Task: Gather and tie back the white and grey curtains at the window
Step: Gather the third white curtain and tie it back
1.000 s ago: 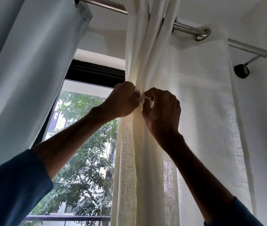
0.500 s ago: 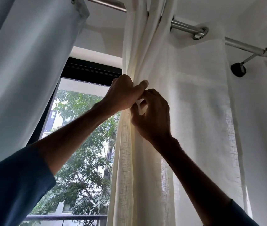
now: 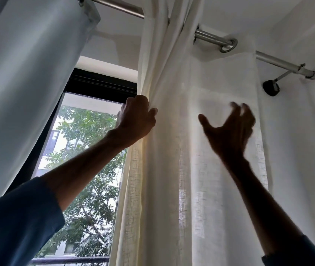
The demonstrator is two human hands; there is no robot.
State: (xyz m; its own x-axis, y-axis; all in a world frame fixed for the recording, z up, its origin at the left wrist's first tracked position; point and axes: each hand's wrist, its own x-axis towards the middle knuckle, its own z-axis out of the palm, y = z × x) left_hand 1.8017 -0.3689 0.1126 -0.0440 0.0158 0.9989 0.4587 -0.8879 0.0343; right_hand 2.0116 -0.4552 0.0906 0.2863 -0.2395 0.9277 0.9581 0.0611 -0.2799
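Observation:
The white sheer curtain (image 3: 181, 169) hangs from the metal rod (image 3: 212, 38), bunched into folds near its left edge. My left hand (image 3: 136, 120) grips that left edge at the gathered folds. My right hand (image 3: 229, 129) is off the fabric, to the right, fingers spread and blurred in front of the flat part of the curtain. The grey curtain (image 3: 24, 83) hangs at the left, pulled aside from the window.
The window (image 3: 87, 169) with a black frame shows trees and a railing (image 3: 70, 260) outside. A rod bracket with a black wall mount (image 3: 271, 87) sits at the upper right. A white wall lies to the right of the curtain.
My right hand has let go of the gathered folds and swung right with its fingers apart. My left hand stays gripping the curtain's left edge.

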